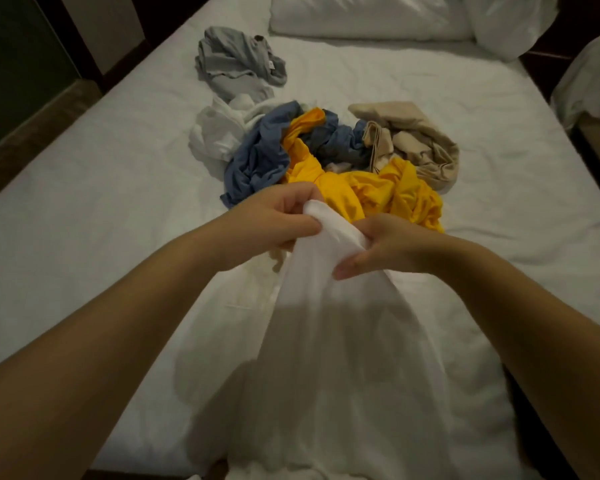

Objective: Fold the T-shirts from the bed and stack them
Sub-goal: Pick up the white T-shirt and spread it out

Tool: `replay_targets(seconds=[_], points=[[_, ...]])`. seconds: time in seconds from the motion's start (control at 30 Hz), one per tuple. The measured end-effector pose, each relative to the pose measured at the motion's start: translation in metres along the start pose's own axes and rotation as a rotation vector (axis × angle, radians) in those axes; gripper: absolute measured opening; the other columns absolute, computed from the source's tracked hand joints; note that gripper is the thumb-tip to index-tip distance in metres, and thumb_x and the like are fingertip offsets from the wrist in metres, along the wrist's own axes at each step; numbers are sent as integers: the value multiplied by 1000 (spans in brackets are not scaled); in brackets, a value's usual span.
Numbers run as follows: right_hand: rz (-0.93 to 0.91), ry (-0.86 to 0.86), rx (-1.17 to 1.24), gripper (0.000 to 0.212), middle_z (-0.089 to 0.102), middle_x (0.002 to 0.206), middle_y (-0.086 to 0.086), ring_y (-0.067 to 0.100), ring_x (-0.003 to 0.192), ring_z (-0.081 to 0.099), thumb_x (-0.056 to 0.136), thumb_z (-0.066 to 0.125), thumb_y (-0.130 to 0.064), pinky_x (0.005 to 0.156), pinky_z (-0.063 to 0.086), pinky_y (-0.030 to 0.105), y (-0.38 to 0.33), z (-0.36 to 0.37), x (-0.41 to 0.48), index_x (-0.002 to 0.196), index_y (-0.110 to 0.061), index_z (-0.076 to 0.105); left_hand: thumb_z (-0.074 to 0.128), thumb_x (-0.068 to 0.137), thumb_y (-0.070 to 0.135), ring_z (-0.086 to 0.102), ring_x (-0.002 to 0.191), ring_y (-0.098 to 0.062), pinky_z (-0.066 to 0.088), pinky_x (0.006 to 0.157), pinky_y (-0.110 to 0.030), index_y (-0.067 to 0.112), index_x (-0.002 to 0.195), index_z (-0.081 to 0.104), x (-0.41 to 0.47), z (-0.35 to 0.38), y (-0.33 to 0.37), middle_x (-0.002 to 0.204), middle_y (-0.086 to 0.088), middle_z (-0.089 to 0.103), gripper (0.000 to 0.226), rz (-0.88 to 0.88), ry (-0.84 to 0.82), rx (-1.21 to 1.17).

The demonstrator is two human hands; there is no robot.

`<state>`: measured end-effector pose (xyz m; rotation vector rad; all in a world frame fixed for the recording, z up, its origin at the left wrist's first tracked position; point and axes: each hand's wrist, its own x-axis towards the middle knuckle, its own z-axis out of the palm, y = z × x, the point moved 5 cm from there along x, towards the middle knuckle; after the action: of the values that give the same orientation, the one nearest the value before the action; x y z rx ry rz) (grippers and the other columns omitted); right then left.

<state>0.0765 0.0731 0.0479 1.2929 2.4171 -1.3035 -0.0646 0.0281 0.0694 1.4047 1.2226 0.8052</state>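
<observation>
Both hands grip a white shirt point(336, 341) at its top: left hand point(278, 220) and right hand point(385, 247) have fingers curled into the cloth. It hangs toward the near bed point(84, 209) edge, and crumpled shirts point(326, 157) lie just beyond.

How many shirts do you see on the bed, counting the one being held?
6: held white shirt, gripped by left hand and right hand; grey farthest; second white below it; blue centre; yellow nearest the hands; beige right. Others may hide underneath.
</observation>
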Motion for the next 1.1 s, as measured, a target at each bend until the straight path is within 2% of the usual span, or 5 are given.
replay_targets(seconds=[0.3,0.6,0.77,0.93,1.1], points=[[276,148,-278,30,62,104,-5,16,97,54,79,70,-39,83,41,28,102,-18,-45,105,-26,65,48,95,13,58,93,-23,54,80,-38,20,111,50,9,-5,-73,108,-7,57,18,-243,351,-204],[-15,606,-103,49,50,126,-3,12,104,52,87,63,-24,83,41,27,104,0,-45,132,-21,44,38,99,35,57,107,-24,46,98,-47,28,117,55,4,14,-88,117,-2,60,25,-259,472,-141],[-42,755,-128,41,51,112,1,15,100,47,77,59,-50,81,37,28,98,9,-49,102,-18,62,41,98,34,57,105,-22,47,96,-44,31,109,55,10,8,-79,113,-1,61,18,-157,478,-100],[49,688,-280,53,59,116,2,25,113,46,67,50,-66,91,36,41,113,22,-49,90,-22,68,41,98,30,55,106,-30,44,98,-48,18,112,56,8,13,-111,118,-11,59,24,-394,502,57],[-34,599,-345,37,61,112,-3,23,117,42,73,55,-57,91,29,37,110,23,-46,79,-24,68,45,97,28,57,107,-24,48,93,-40,20,120,56,6,28,-117,120,-3,59,27,-376,390,-338]])
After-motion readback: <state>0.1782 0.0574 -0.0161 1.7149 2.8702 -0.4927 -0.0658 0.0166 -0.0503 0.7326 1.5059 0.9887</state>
